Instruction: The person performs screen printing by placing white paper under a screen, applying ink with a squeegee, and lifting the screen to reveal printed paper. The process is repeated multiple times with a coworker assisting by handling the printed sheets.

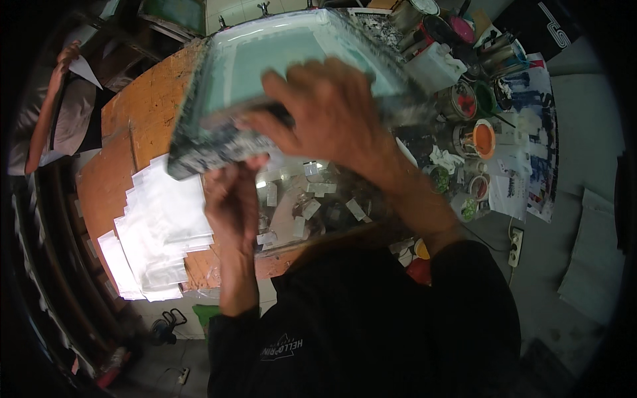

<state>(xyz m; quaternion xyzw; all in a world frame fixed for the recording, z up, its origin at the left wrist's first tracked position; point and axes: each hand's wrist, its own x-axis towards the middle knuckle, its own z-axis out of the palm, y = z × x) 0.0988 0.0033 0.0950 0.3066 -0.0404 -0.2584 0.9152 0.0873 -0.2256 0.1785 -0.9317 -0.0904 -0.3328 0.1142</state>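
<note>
A screen-printing frame (279, 56) with a pale green mesh is tilted, its paint-smeared near edge raised above the table. My left hand (232, 199) is under that near edge, thumb and fingers closed on it. Over the mesh, my right hand (325, 99) is blurred and curled round a brownish bar that looks like a squeegee (242, 114); its far part is hidden by the hand. Below the frame lies a glossy plate (282, 225) with several small tape pieces stuck on it. Stacked white sheets (166, 212) fan out to the left of my left hand.
Paint tins, including an orange one (484, 139) and a red one (464, 103), crowd the right side beside smeared papers (541, 132). Hinge clamps (264, 8) stand at the frame's far edge. Another person's hand (66, 56) holds a white sheet at far left, near dark racks (60, 245).
</note>
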